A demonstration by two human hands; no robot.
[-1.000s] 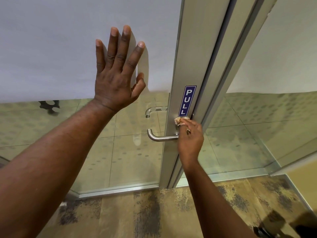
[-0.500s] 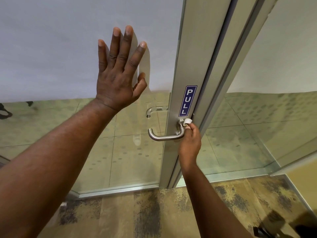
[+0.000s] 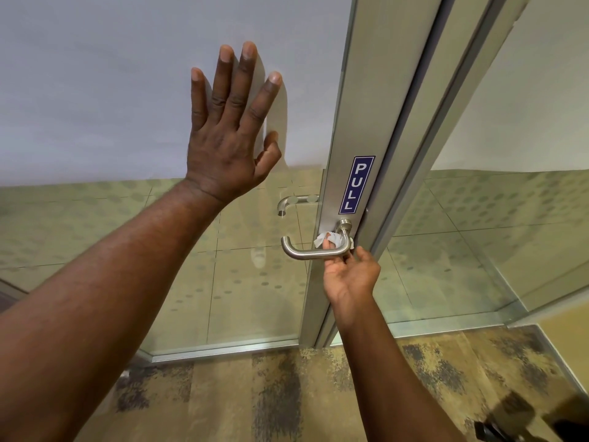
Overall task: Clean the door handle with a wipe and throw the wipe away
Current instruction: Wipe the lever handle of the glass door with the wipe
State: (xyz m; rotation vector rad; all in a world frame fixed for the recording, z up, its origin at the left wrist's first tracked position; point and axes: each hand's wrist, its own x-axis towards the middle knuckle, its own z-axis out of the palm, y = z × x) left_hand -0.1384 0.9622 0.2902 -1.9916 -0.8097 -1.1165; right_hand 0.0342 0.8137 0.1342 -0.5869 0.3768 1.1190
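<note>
A brushed-steel lever door handle (image 3: pixel 296 252) juts left from the aluminium door frame (image 3: pixel 357 129), just below a blue PULL sticker (image 3: pixel 356 185). My right hand (image 3: pixel 349 274) reaches up from under the handle, palm up, and presses a small crumpled white wipe (image 3: pixel 328 238) behind the lever near its neck. My left hand (image 3: pixel 231 129) lies flat, fingers spread, against the frosted upper part of the glass door (image 3: pixel 95 90).
A second handle (image 3: pixel 287 204) shows through the glass on the door's far side. Clear lower glass reveals a tiled floor beyond. Patterned brown carpet (image 3: pixel 287 393) covers the floor below me. A fixed glass panel (image 3: pixel 494 234) stands right of the frame.
My right hand has turned from on top of the handle's neck to beneath the lever, carrying the wipe to the handle's back side. My left hand stays flat on the glass.
</note>
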